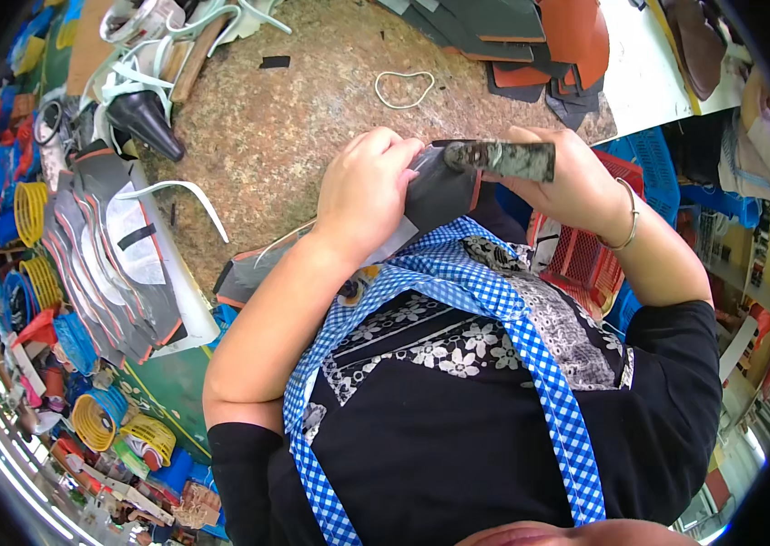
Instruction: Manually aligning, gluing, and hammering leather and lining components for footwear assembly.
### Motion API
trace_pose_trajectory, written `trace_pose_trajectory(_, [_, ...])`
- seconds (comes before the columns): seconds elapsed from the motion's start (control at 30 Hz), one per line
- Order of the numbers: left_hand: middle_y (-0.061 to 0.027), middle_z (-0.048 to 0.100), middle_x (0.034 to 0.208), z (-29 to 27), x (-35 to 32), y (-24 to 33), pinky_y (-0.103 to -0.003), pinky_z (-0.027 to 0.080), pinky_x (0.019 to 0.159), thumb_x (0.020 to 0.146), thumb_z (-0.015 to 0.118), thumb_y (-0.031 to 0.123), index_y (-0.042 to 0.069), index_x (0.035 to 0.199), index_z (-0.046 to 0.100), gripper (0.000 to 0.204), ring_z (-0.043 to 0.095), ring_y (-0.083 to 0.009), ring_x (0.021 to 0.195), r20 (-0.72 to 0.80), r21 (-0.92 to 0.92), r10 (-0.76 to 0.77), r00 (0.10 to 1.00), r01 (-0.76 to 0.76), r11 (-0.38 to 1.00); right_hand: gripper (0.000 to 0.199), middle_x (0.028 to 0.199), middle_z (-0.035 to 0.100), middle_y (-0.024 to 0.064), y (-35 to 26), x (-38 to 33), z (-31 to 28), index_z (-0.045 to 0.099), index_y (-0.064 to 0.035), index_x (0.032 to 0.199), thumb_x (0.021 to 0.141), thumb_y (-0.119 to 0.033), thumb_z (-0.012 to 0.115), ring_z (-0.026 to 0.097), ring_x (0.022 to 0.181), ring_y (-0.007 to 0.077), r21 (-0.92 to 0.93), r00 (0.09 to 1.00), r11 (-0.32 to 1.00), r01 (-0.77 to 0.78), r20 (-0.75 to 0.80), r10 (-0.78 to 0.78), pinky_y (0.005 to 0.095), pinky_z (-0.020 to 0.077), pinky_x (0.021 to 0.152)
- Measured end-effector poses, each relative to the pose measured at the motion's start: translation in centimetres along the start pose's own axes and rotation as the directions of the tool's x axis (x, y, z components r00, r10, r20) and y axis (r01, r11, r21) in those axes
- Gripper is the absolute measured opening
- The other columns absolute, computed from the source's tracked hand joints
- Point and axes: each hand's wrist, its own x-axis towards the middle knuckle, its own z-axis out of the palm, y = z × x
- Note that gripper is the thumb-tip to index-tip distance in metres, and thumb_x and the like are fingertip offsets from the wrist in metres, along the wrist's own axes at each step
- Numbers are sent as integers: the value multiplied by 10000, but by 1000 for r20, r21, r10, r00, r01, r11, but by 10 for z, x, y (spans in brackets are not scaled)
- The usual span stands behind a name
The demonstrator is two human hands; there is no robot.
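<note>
Blue-checked apron straps point(503, 300) cross the person's dark top, nearest the lens. Above them, both hands work at the near edge of the speckled brown bench point(303, 118). Left hand point(367, 196) is closed on a dark grey leather piece point(440, 196) with an orange rim, pinning it against the chest. Right hand point(562, 177) is wrapped round a tool's mottled handle point(503, 159), laid across the piece's top. A white rubber band point(404, 88) lies farther back; stacked grey cut pieces point(103, 264) line the left edge.
</note>
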Motion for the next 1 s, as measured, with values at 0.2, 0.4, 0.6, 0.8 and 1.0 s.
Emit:
trace_pose_trajectory(0.2, [-93, 622, 1016, 6, -8, 16, -382, 512, 811, 805, 611, 65, 22, 1096, 663, 299, 614, -273, 938, -63, 351, 250, 966, -213, 912, 241, 671, 627, 120, 7, 12, -5, 566, -41, 777, 826, -209, 731, 635, 620, 312, 95, 967, 991, 99, -246, -73, 378, 484, 546])
trace_pose_trajectory(0.4, [-103, 626, 1036, 3, -10, 17, -378, 499, 827, 782, 583, 61, -2, 1100, 659, 334, 605, -282, 967, -18, 389, 298, 954, -268, 881, 283, 673, 618, 129, 2, 26, -1, 561, -45, 816, 827, -277, 723, 630, 625, 339, -59, 968, 986, 154, -192, -163, 424, 494, 560])
trace_pose_trajectory(0.6, [-60, 638, 919, 6, -14, 7, -406, 484, 759, 726, 705, 87, 93, 956, 690, 231, 613, -286, 870, -258, 125, 67, 964, -36, 991, 294, 659, 610, 149, 1, 16, 16, 555, -29, 828, 841, -284, 702, 628, 626, 359, -40, 979, 991, 128, -153, -133, 440, 501, 572])
trace_pose_trajectory(0.8, [-90, 631, 882, 11, -21, 26, -401, 479, 731, 770, 629, 135, 33, 951, 686, 216, 612, -286, 843, -121, 445, 262, 957, -184, 877, 293, 650, 606, 143, 1, 20, 19, 548, -32, 835, 851, -289, 687, 638, 622, 348, 35, 957, 980, 198, -223, -185, 434, 503, 565])
trace_pose_trajectory(1.0, [-36, 647, 976, -6, -30, 7, -400, 439, 830, 769, 700, 126, 123, 954, 715, 185, 606, -223, 957, -47, -27, -181, 982, 180, 983, 299, 638, 604, 141, -12, 17, 19, 533, -37, 863, 852, -296, 681, 636, 592, 335, -151, 982, 980, 127, -121, -146, 427, 509, 553])
